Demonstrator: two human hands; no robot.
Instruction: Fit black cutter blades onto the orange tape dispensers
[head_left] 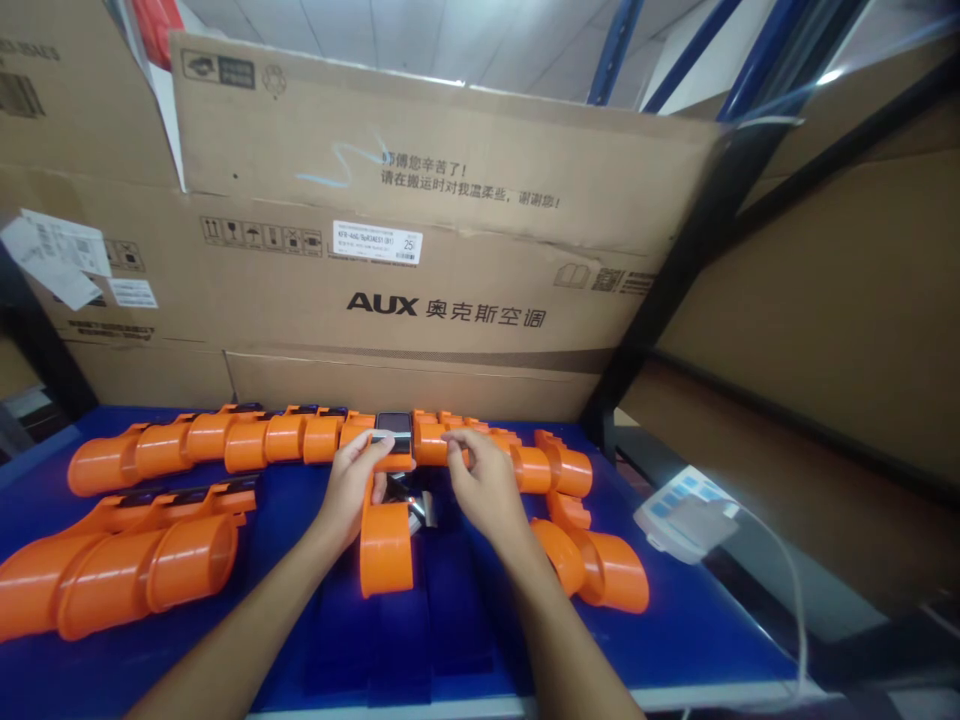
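Observation:
My left hand (351, 490) is closed around the frame of an orange plastic tape dispenser (387, 550), its round hub hanging down toward me. The thumb presses on a shiny metal plate (396, 441) at the dispenser's top. To the right, my right hand (484, 480) has its thumb and forefinger curled close together. Whatever they pinch, if anything, is too small to make out. Below and between the hands lie loose shiny metal pieces (424, 508), partly hidden by the dispenser. A dark square piece (394, 422) shows just behind the plate.
Rows of orange dispensers stand along the back (285, 437), at the left (154, 565) and right (611, 570) of the blue tabletop (285, 640). Behind rises a large cardboard sheet (465, 230). A white box with a cable (690, 515) sits at the right edge, beside a dark rack post (660, 290).

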